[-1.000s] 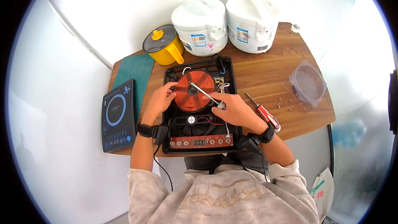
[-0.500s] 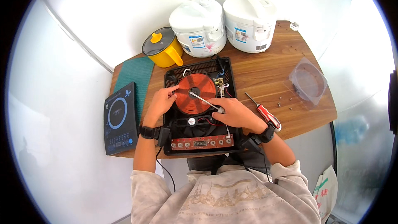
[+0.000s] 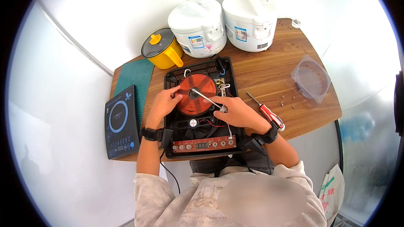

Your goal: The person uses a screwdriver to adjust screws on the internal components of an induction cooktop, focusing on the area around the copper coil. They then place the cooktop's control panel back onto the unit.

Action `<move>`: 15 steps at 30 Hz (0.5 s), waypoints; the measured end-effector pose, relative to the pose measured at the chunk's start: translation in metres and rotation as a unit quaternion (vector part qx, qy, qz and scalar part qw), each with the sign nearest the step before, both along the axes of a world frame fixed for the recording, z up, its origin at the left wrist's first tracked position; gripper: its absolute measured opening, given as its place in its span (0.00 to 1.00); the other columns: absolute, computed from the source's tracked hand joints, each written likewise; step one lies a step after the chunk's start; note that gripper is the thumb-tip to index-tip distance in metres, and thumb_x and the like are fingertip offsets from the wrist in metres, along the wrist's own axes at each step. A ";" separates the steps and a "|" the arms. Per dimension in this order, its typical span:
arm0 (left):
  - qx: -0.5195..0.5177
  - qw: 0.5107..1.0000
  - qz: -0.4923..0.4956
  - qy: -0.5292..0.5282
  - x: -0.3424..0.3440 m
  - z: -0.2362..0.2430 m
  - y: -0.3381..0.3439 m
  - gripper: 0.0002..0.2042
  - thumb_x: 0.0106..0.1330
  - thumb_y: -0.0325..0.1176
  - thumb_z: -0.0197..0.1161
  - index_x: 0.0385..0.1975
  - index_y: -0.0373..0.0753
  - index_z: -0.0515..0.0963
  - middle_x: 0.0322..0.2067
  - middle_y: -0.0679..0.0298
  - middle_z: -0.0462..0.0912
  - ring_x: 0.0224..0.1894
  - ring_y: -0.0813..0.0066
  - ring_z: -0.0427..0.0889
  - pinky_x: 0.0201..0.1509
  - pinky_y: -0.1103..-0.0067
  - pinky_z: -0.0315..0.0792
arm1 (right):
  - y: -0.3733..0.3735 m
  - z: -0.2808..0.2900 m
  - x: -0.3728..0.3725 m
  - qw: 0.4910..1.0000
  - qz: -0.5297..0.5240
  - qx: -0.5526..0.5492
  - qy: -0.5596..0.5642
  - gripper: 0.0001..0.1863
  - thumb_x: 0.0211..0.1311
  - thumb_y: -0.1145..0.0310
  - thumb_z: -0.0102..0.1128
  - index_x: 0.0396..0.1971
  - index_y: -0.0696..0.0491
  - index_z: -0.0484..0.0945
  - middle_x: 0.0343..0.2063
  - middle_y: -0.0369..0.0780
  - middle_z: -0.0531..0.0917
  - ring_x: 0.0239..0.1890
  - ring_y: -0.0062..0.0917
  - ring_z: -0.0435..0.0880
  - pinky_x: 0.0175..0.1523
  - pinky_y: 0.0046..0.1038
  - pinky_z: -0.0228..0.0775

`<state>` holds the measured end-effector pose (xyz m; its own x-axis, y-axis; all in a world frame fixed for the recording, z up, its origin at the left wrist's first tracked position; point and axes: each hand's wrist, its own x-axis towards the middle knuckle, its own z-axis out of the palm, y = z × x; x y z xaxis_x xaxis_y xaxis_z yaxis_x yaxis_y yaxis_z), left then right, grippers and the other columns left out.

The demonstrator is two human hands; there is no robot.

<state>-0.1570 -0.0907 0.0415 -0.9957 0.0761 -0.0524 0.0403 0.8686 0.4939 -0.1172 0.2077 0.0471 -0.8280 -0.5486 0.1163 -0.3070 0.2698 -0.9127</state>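
An opened black induction cooker (image 3: pixel 231 67) holds a round copper coil (image 3: pixel 191 105), a small board (image 3: pixel 221 83), a fan (image 3: pixel 200 132) and a red control board (image 3: pixel 191 145). My left hand (image 3: pixel 165 103) grips the coil's left rim with curled fingers. My right hand (image 3: pixel 235 111) is closed on a thin pale rod with a grey end (image 3: pixel 204 97), lying diagonally across the coil to its middle; whether it is a tool or a lead I cannot tell. A red-and-white screwdriver (image 3: pixel 269 115) lies to the right of the cooker.
Two white rice cookers (image 3: pixel 193 25) (image 3: pixel 248 21) and a yellow pot (image 3: pixel 162 52) stand at the back. A closed induction cooker (image 3: pixel 122 122) and green mat (image 3: pixel 136 75) are at left; a clear plastic piece (image 3: pixel 311 80) and several screws (image 3: pixel 283 103) lie at right.
The view has shifted slightly. Both hands keep nearly the same grips, and the pale rod still meets the coil's middle at much the same angle.
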 end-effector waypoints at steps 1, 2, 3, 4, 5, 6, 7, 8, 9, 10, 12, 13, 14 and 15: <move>0.005 1.000 0.003 -0.011 0.000 0.002 0.001 0.21 0.65 0.38 0.66 0.59 0.44 0.79 0.34 0.47 0.84 0.36 0.55 0.84 0.44 0.68 0.76 | 0.001 0.001 0.000 1.000 -0.005 0.002 -0.025 0.24 0.57 0.70 0.61 0.57 0.52 0.77 0.31 0.51 0.84 0.33 0.46 0.84 0.42 0.37 0.76; 0.010 1.000 0.006 -0.022 0.000 0.003 0.002 0.22 0.65 0.39 0.67 0.59 0.44 0.79 0.35 0.47 0.84 0.37 0.55 0.84 0.44 0.68 0.76 | 0.001 0.002 0.000 0.999 -0.011 0.003 -0.050 0.24 0.57 0.70 0.61 0.57 0.52 0.77 0.31 0.51 0.84 0.32 0.45 0.84 0.41 0.37 0.76; 0.012 1.000 0.005 -0.016 0.000 0.002 0.001 0.22 0.65 0.39 0.67 0.59 0.44 0.79 0.35 0.47 0.84 0.37 0.55 0.84 0.44 0.68 0.76 | 0.001 0.003 0.000 0.997 -0.016 0.004 -0.075 0.24 0.57 0.70 0.61 0.57 0.52 0.77 0.30 0.51 0.84 0.32 0.45 0.84 0.40 0.36 0.76; 0.013 1.000 0.003 -0.010 -0.001 -0.001 0.000 0.22 0.65 0.39 0.67 0.59 0.44 0.79 0.35 0.47 0.84 0.37 0.55 0.84 0.44 0.68 0.76 | 0.001 0.002 -0.001 0.998 -0.028 -0.002 -0.061 0.24 0.57 0.70 0.61 0.57 0.52 0.77 0.30 0.51 0.84 0.32 0.45 0.84 0.40 0.36 0.76; 0.014 1.000 0.001 -0.004 -0.001 -0.002 -0.001 0.22 0.65 0.39 0.67 0.59 0.44 0.79 0.35 0.47 0.84 0.38 0.56 0.84 0.44 0.68 0.76 | 0.001 0.000 -0.003 0.998 -0.040 -0.007 -0.047 0.24 0.58 0.71 0.61 0.56 0.52 0.77 0.30 0.51 0.84 0.32 0.45 0.84 0.40 0.36 0.76; 0.008 1.000 0.003 -0.005 -0.001 -0.003 0.000 0.22 0.64 0.39 0.67 0.59 0.44 0.79 0.35 0.47 0.84 0.37 0.56 0.84 0.44 0.68 0.76 | 0.000 -0.001 -0.005 0.998 -0.051 -0.013 -0.031 0.24 0.58 0.71 0.61 0.56 0.52 0.77 0.29 0.51 0.84 0.32 0.45 0.84 0.40 0.36 0.76; 0.001 1.000 0.005 -0.006 -0.001 -0.003 0.001 0.22 0.64 0.39 0.68 0.59 0.44 0.79 0.35 0.47 0.84 0.37 0.56 0.84 0.44 0.69 0.76 | 0.000 0.000 -0.004 0.998 -0.046 -0.014 -0.038 0.23 0.58 0.70 0.61 0.56 0.53 0.78 0.30 0.51 0.84 0.32 0.45 0.84 0.41 0.36 0.76; -0.006 1.000 0.007 -0.007 -0.002 -0.003 0.002 0.22 0.64 0.39 0.68 0.59 0.44 0.79 0.34 0.47 0.84 0.37 0.57 0.84 0.44 0.69 0.76 | 0.000 0.000 -0.004 0.998 -0.040 -0.016 -0.044 0.23 0.58 0.70 0.61 0.55 0.53 0.78 0.30 0.52 0.84 0.33 0.45 0.84 0.41 0.37 0.76; 0.000 1.000 0.005 -0.007 -0.003 -0.005 0.001 0.22 0.64 0.39 0.68 0.59 0.44 0.79 0.34 0.48 0.84 0.37 0.57 0.84 0.44 0.69 0.76 | 0.001 0.001 -0.003 0.998 -0.037 -0.017 -0.050 0.22 0.58 0.70 0.61 0.55 0.53 0.78 0.30 0.52 0.84 0.33 0.46 0.85 0.41 0.37 0.76; 0.007 1.000 0.003 -0.006 -0.004 -0.009 -0.003 0.22 0.64 0.39 0.68 0.59 0.44 0.79 0.33 0.48 0.84 0.37 0.57 0.84 0.44 0.69 0.75 | 0.001 -0.001 -0.003 0.999 -0.032 -0.012 -0.023 0.22 0.58 0.70 0.61 0.55 0.53 0.78 0.30 0.52 0.84 0.34 0.46 0.85 0.41 0.38 0.76; 0.007 1.000 -0.001 -0.016 -0.007 -0.009 -0.005 0.22 0.64 0.39 0.68 0.58 0.44 0.79 0.32 0.48 0.83 0.36 0.57 0.83 0.44 0.69 0.75 | 0.002 -0.011 -0.003 0.999 -0.023 -0.002 0.032 0.22 0.58 0.70 0.61 0.54 0.54 0.78 0.31 0.53 0.84 0.35 0.48 0.85 0.42 0.39 0.76; 0.000 1.000 -0.003 -0.026 -0.007 -0.006 -0.004 0.22 0.64 0.39 0.68 0.58 0.44 0.79 0.32 0.49 0.83 0.36 0.57 0.83 0.44 0.69 0.75 | 0.002 -0.014 -0.004 0.999 -0.020 -0.002 0.043 0.22 0.58 0.70 0.61 0.54 0.54 0.78 0.31 0.53 0.84 0.36 0.48 0.84 0.43 0.40 0.76; -0.006 0.999 -0.005 -0.036 -0.008 -0.003 -0.003 0.22 0.64 0.39 0.68 0.58 0.44 0.79 0.32 0.49 0.83 0.36 0.57 0.83 0.44 0.69 0.75 | 0.004 -0.017 -0.004 0.998 -0.018 -0.003 0.054 0.22 0.58 0.70 0.61 0.54 0.54 0.77 0.31 0.53 0.84 0.36 0.49 0.84 0.43 0.41 0.76; -0.002 0.999 -0.001 -0.042 -0.008 -0.001 -0.002 0.22 0.64 0.40 0.68 0.58 0.44 0.79 0.31 0.49 0.83 0.36 0.57 0.83 0.44 0.69 0.75 | 0.003 -0.015 -0.003 0.998 -0.011 -0.005 0.065 0.22 0.58 0.70 0.60 0.54 0.54 0.77 0.32 0.54 0.84 0.37 0.49 0.84 0.44 0.42 0.76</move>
<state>-0.1648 -0.0929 0.0406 -0.9875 0.0782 -0.1365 0.0010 0.8708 0.4916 -0.1205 0.2102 0.0321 -0.8175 -0.5286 0.2286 -0.4162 0.2681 -0.8688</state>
